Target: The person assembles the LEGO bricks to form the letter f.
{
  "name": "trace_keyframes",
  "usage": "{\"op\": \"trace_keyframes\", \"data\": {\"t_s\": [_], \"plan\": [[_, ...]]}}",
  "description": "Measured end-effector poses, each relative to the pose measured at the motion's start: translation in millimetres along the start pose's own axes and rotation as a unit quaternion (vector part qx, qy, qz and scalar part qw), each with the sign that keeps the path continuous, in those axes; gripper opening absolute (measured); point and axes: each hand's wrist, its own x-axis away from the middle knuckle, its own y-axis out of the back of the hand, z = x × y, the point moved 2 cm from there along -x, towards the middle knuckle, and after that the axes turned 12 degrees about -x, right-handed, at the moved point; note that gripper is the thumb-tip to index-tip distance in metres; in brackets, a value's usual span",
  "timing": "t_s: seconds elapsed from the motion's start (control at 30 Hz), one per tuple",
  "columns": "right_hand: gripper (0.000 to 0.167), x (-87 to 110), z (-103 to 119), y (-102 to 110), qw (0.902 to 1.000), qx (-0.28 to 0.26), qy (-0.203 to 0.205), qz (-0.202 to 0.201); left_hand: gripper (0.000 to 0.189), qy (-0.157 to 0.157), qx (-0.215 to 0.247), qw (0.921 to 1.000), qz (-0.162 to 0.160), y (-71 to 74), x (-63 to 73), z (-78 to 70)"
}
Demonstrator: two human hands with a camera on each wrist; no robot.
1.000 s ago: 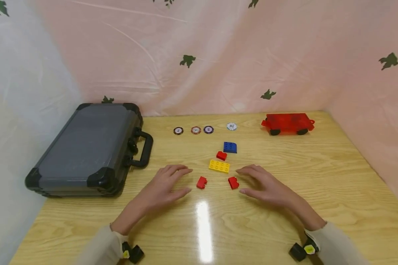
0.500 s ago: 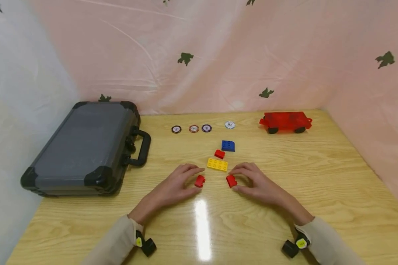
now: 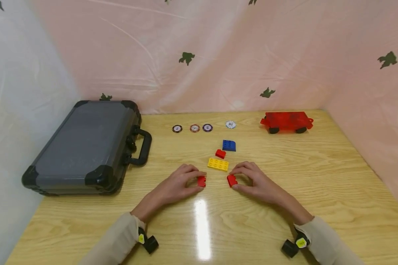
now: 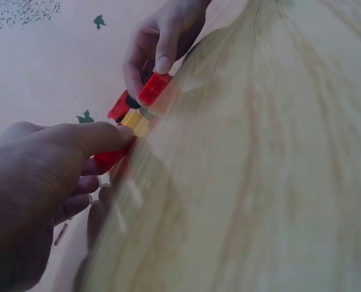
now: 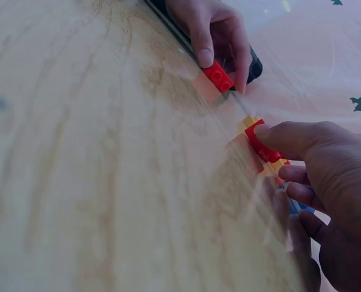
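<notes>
In the head view my left hand (image 3: 177,186) pinches a small red toy brick (image 3: 201,181) by its two ends, thumb at the near side and a finger at the far side. Across from it, my right hand (image 3: 260,184) holds a second red brick (image 3: 231,180) the same way. Both bricks are at the tabletop, apart from each other. Just beyond them lies a yellow brick (image 3: 218,164) with studs up. A third red brick (image 3: 220,154) and a blue brick (image 3: 229,145) lie farther back. The right wrist view shows studs on the left hand's red brick (image 5: 218,77).
A grey case (image 3: 81,147) with black corners and a handle lies at the left. Several poker chips (image 3: 195,128) line the back of the wooden table (image 3: 318,176). A red wheeled toy wagon (image 3: 286,122) stands at the back right, before a pink curtain (image 3: 219,55).
Both hands have moved inward and closed their fingers on the two near red bricks. The left brick has turned slightly. The other bricks, chips, case and wagon keep their places.
</notes>
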Motion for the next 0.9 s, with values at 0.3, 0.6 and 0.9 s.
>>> {"op": "trace_keyframes", "data": {"t_s": [0.3, 0.6, 0.9], "plan": [[0.03, 1.4, 1.4, 0.1, 1.0, -0.006, -0.007, -0.003, 0.035, -0.008, -0.005, 0.9996, -0.026, -5.9, -3.3, -4.4], [0.032, 0.7, 4.3, 3.1, 0.9999, -0.004, -0.014, -0.009, 0.035, 0.004, 0.026, 0.9981, -0.055, -9.7, -7.7, -11.5], [0.032, -0.1, 5.4, 4.2, 0.9999, -0.006, -0.012, -0.01, 0.035, 0.025, 0.039, 0.9966, -0.068, -13.9, -14.4, -15.1]]}}
